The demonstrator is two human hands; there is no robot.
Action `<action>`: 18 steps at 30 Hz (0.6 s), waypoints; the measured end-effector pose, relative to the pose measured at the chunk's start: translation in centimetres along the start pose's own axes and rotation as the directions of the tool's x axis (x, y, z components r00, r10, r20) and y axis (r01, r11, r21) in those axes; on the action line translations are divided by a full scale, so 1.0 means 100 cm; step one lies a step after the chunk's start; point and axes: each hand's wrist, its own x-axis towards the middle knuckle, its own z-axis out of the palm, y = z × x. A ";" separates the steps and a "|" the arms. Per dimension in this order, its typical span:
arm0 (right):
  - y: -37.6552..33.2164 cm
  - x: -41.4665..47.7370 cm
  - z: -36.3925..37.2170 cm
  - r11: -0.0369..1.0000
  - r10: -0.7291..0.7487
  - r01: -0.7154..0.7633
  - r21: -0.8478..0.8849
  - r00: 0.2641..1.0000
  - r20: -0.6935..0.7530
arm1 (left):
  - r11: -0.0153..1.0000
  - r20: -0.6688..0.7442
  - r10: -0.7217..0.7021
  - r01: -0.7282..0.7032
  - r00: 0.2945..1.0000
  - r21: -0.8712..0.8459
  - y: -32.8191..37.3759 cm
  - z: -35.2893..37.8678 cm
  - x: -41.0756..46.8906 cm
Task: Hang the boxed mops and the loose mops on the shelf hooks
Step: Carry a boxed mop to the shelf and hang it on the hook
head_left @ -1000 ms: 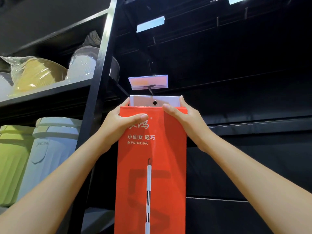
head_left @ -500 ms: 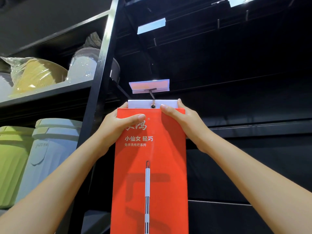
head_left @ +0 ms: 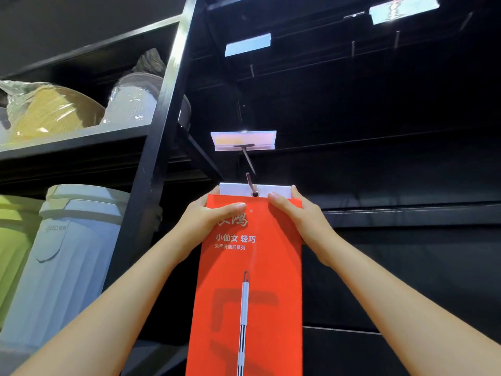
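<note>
- Dark shelving [head_left: 162, 109] fills our view, with a black back panel [head_left: 379, 158] on the right carrying hooks and pale price tags [head_left: 244, 139]
- Our left hand [head_left: 208, 217] and right hand [head_left: 295, 213] are both closed on the top corners of the red mop box [head_left: 249, 280], thumbs across the front, fingers behind
- Up at the panel, the box's white hang tab [head_left: 276, 189] has its hole on the tip of the hook [head_left: 250, 183]
- We judge the step half made: to do it well, we keep the box level, push the tab back along the prong until it seats, then ease our grip so the weight settles without tearing the tab
- Left of the post stand a pale blue lidded bin [head_left: 67, 267] and a green bin [head_left: 13, 253]; we cannot tell what they hold
- On the shelf above, plastic-wrapped basins [head_left: 54, 109] sit nested; nothing else shows in them
</note>
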 end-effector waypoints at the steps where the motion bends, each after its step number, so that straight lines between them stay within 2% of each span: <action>1: 0.004 0.000 0.000 1.000 -0.010 0.011 0.018 1.000 -0.008 | 1.000 -0.017 0.010 -0.009 1.000 0.003 -0.004 0.003 0.000; 6: 0.037 -0.014 0.004 0.988 -0.095 0.100 0.118 0.994 -0.045 | 0.995 -0.186 0.081 -0.090 0.979 -0.042 -0.023 0.028 -0.011; 9: 0.067 -0.039 0.014 0.978 -0.174 0.181 0.103 0.982 -0.079 | 0.990 -0.296 0.132 -0.143 0.946 -0.017 -0.051 0.040 -0.031; 11: 0.094 -0.060 0.021 0.981 -0.179 0.186 0.048 0.977 -0.116 | 0.988 -0.304 0.147 -0.153 0.941 0.005 -0.076 0.048 -0.053; 14: 0.123 -0.085 0.034 0.990 -0.138 0.138 -0.008 0.981 -0.140 | 0.995 -0.321 0.093 -0.101 0.943 -0.008 -0.102 0.060 -0.081; 18: 0.130 -0.097 0.049 0.993 -0.114 0.109 -0.033 0.971 -0.209 | 0.998 -0.334 0.069 -0.063 0.940 0.031 -0.102 0.059 -0.088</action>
